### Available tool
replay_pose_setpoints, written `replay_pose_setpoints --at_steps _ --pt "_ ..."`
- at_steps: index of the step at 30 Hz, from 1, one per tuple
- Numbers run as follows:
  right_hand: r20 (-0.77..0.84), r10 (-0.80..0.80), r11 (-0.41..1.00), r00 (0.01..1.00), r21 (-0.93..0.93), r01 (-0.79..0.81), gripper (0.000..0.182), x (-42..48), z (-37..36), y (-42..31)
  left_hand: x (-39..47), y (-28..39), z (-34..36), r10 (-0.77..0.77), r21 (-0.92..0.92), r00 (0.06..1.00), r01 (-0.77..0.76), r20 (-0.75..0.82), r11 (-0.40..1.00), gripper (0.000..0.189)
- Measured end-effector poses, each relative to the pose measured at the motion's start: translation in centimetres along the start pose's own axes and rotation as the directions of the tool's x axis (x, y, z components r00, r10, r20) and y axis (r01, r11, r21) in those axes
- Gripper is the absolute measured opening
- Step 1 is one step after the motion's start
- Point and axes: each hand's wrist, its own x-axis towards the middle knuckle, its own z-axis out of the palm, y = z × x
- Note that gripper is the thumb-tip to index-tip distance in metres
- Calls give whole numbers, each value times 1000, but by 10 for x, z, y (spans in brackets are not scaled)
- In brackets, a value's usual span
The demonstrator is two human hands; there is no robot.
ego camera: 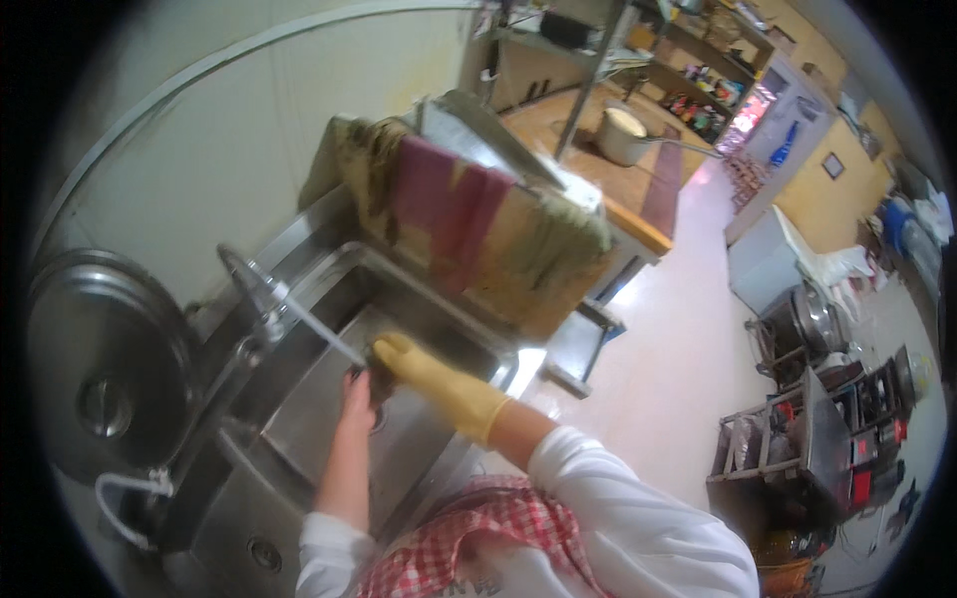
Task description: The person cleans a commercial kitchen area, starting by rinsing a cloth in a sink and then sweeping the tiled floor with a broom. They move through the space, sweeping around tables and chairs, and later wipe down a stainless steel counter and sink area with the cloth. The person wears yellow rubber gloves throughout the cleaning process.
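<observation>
Over the steel sink basin (314, 426), my bare left hand (357, 392) grips a small dark object (380, 380) from its near left side. My right hand (407, 360), in a yellow rubber glove, holds the same object from the right and above. Its kind cannot be told, as the hands cover much of it. A whitish stream (321, 327), apparently water, runs from the faucet (258, 288) down to the object and my left fingertips.
A large round metal lid (105, 359) leans by the wall at left. A second faucet (131, 486) serves the nearer basin. A stained board (538, 261) with a pink cloth (448, 202) stands behind the sink. A saucepan (622, 138) sits on a wooden table (553, 112).
</observation>
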Motion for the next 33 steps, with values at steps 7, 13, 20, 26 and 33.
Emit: replay_pose_setpoints --at_steps 7,13,20,26,33 --pt "-6 126 948 992 -295 -122 78 -6 3 -35 23 9 -19 72 312 994 -44 -78 949 29" --pt "71 277 955 958 -135 -266 53 0 -9 -10 34 20 -24 371 797 919 -320 131 512 24" --pt "-16 -54 861 998 -507 39 53 -22 22 -60 11 54 5 211 550 965 -264 158 793 29" --pt "247 7 744 969 -648 160 23 7 -6 -49 0 76 -20 262 574 960 -272 103 772 28" --pt "62 241 959 969 -165 -228 15 -12 -19 -53 -9 54 -23 194 348 981 -189 19 918 34"
